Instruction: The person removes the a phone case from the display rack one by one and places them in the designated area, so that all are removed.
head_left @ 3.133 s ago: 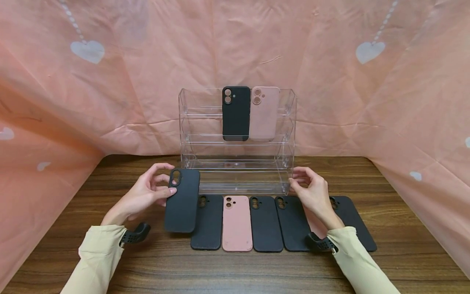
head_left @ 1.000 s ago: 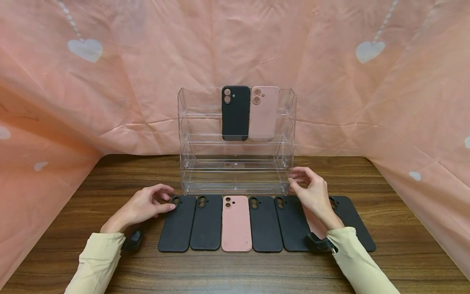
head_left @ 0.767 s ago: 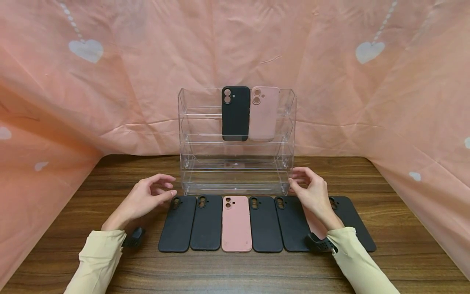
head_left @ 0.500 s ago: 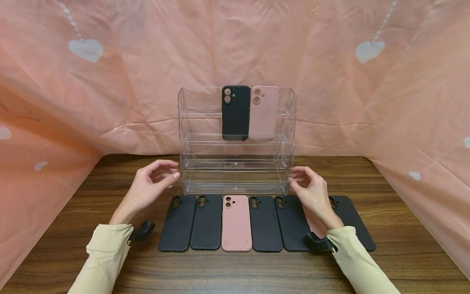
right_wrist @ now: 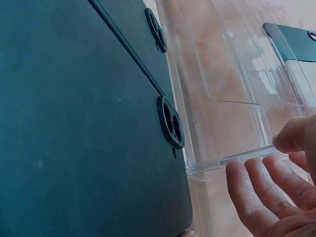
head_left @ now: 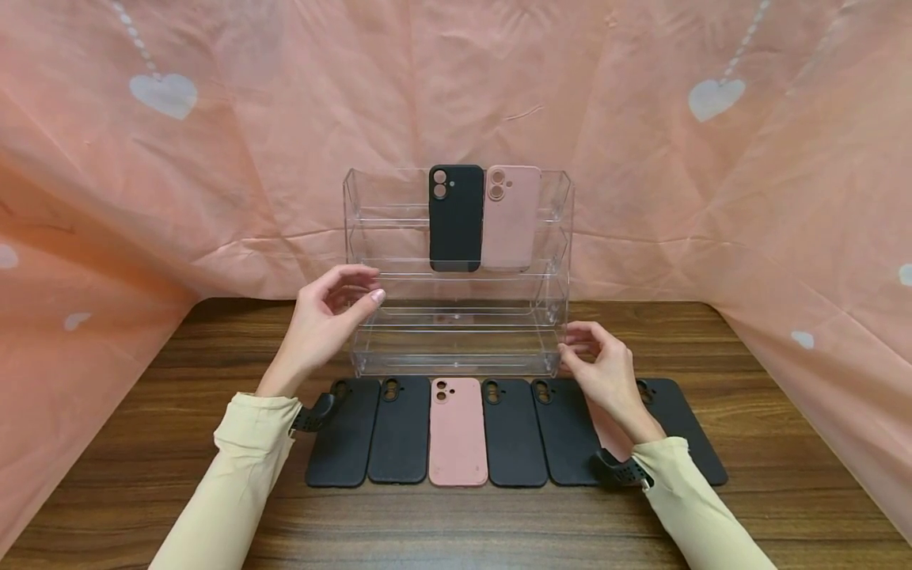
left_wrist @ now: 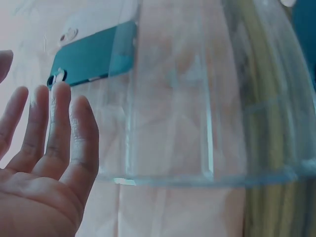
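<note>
A clear tiered display rack (head_left: 456, 364) stands at the back of the table. My left hand (head_left: 321, 326) is raised at its left side, overlapping the middle tiers, with fingers loosely bent and nothing held. In the left wrist view, the spread fingers of that hand (left_wrist: 54, 153) hold nothing. Low on the rack's right side, my right hand (head_left: 606, 368) pinches the side panel between thumb and fingers, as the right wrist view confirms. A black phone case (head_left: 456, 226) and a pink phone case (head_left: 510, 226) stand side by side in an upper tier.
Before the rack lies a row of phone cases: black ones, including the leftmost case (head_left: 345, 443), a pink case (head_left: 458, 435), and another pink case partly hidden under the right wrist. A black case (head_left: 687, 435) ends the row. Pink cloth (head_left: 456, 79) hangs behind and beside the wooden table (head_left: 456, 526).
My left hand set a black phone case down at the row's left end, let go, then rose forward and right to the rack's left side. The right hand has stayed put.
</note>
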The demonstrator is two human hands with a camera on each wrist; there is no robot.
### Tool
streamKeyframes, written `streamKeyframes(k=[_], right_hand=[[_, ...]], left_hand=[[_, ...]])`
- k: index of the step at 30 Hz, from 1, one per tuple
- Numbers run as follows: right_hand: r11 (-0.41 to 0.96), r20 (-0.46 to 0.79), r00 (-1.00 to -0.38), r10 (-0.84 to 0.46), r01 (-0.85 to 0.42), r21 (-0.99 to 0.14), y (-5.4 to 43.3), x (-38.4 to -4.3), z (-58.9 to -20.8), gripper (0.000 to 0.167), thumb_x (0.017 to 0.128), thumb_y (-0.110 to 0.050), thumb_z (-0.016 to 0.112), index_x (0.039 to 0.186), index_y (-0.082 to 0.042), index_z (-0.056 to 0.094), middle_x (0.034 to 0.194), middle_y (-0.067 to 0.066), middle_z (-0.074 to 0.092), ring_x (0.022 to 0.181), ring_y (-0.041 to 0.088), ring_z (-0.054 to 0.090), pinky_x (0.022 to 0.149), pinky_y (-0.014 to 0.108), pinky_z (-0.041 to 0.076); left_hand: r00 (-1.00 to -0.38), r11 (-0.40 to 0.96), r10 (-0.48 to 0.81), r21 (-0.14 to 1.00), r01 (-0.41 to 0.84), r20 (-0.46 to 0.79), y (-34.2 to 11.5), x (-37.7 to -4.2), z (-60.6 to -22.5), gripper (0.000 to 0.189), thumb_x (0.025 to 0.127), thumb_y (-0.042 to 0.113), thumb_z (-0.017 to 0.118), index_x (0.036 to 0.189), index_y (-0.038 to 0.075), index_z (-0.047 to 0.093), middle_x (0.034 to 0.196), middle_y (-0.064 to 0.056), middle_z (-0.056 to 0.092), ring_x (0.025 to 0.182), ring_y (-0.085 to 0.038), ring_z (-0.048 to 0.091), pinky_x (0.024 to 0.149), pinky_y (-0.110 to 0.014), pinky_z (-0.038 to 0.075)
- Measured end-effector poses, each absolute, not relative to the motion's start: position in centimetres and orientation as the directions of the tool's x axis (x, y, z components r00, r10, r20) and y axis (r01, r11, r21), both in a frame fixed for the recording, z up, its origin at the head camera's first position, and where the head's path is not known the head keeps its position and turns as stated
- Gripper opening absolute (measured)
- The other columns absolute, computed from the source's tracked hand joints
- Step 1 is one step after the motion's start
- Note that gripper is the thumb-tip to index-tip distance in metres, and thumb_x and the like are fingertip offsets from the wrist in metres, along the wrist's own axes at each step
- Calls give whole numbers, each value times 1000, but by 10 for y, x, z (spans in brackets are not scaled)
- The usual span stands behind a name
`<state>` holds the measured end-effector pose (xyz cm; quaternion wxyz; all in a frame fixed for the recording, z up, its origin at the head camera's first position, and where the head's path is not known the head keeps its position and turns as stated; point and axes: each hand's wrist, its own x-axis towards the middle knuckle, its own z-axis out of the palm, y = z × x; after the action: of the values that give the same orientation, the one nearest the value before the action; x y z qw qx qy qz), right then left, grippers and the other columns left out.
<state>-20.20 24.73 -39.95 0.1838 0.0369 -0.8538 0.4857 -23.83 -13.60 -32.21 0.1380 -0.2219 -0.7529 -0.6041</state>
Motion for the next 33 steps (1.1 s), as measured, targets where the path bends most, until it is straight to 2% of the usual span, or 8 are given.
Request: streamKeyframes(k=[13, 18, 22, 29, 33], right_hand=[[518, 361, -927, 102, -260, -815, 248, -201, -400, 33, 93, -4, 72, 125, -1, 65, 109, 22, 72, 84, -3, 67, 63, 15, 60], [523, 371, -923, 100, -268, -809, 248, -201, -399, 32, 93, -4, 72, 124, -2, 66, 108, 22, 73, 83, -5, 67, 64, 14, 60], [532, 379, -920, 99, -273, -802, 248, -201, -398, 31, 92, -5, 73, 123, -2, 66, 108, 21, 73, 83, -6, 66, 64, 13, 59], [534, 381, -919, 102, -272, -800, 247, -202, -398, 29, 92, -3, 72, 121, -1, 67, 105, 21, 73, 82, -7, 65, 64, 13, 59], [542, 393, -914, 103, -280, -793, 249, -203, -400, 28, 91, -1, 71, 120, 0, 67, 104, 22, 73, 81, -7, 65, 64, 12, 59]], left_hand=[[-851, 83, 118, 849, 522, 511, -102, -266, -301, 32, 94, 16, 74, 124, 8, 67, 117, -15, 68, 102, -16, 70, 88, -22, 60], [-848, 110, 113, 842, 529, 518, -93, -275, -294, 34, 94, 18, 75, 126, 11, 67, 118, -15, 68, 104, -17, 69, 91, -22, 59], [-847, 128, 102, 838, 531, 521, -85, -282, -288, 37, 93, 19, 75, 127, 8, 66, 118, -14, 68, 105, -18, 68, 92, -25, 60], [-843, 138, 74, 831, 538, 533, -72, -297, -285, 41, 93, 16, 75, 130, 2, 63, 122, -20, 68, 113, -27, 67, 104, -40, 57], [-837, 173, 74, 820, 546, 542, -66, -303, -288, 41, 92, 18, 75, 129, 5, 64, 121, -17, 68, 113, -26, 68, 103, -37, 58]])
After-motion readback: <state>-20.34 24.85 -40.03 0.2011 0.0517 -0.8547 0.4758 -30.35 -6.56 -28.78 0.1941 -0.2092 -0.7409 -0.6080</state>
